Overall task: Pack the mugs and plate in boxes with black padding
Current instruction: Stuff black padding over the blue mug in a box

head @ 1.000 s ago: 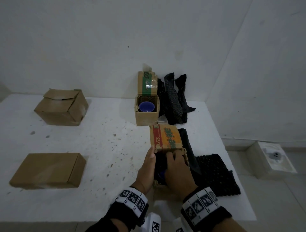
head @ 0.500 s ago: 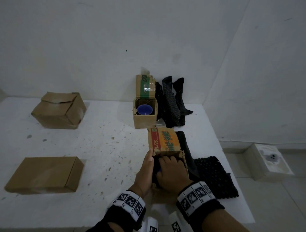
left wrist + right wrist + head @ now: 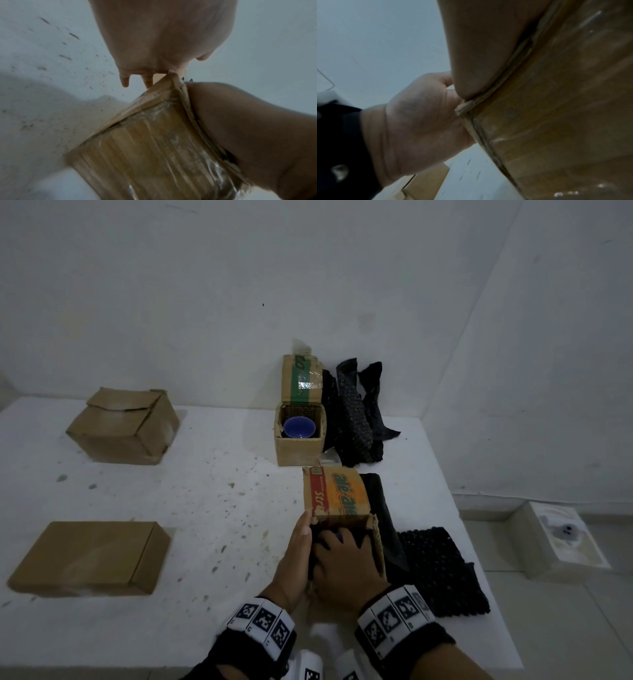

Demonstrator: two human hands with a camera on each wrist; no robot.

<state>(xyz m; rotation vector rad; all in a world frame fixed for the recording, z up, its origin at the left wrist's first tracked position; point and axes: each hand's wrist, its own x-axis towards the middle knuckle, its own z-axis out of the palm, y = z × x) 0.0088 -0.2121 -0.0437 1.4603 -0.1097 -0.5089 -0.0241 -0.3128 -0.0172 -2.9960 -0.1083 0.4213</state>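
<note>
Near the right edge of the speckled white worktop (image 3: 171, 508), toward its near side, a small open corrugated cardboard box with an orange and red printed flap (image 3: 337, 491) is sitting between both hands. The left hand (image 3: 294, 556) is lying flat along the box's left wall, fingers straight and together, its thumb hooked over the rim in the right wrist view. The right hand (image 3: 346, 563) is reaching down into the opening, its spread fingers pressing onto crumpled black padding (image 3: 320, 537) inside; a sliver of blue is showing between them, too small to identify. The left wrist view is showing glossy clear tape over the ribbed cardboard wall (image 3: 163, 148).

Just right of this box, a bumpy black bubble-textured sheet (image 3: 442, 570) is lying flat at the right edge. Toward the far right corner, a second open cardboard box with a green-striped taped flap (image 3: 301, 446) is holding a round blue glazed mug (image 3: 298, 428), with more black textured padding strips (image 3: 356, 419) leaning against the wall beside it. Two closed plain brown cardboard boxes are resting by the left edge: a cube-like one (image 3: 123, 428) farther back, a flat one (image 3: 90, 558) nearer.
</note>
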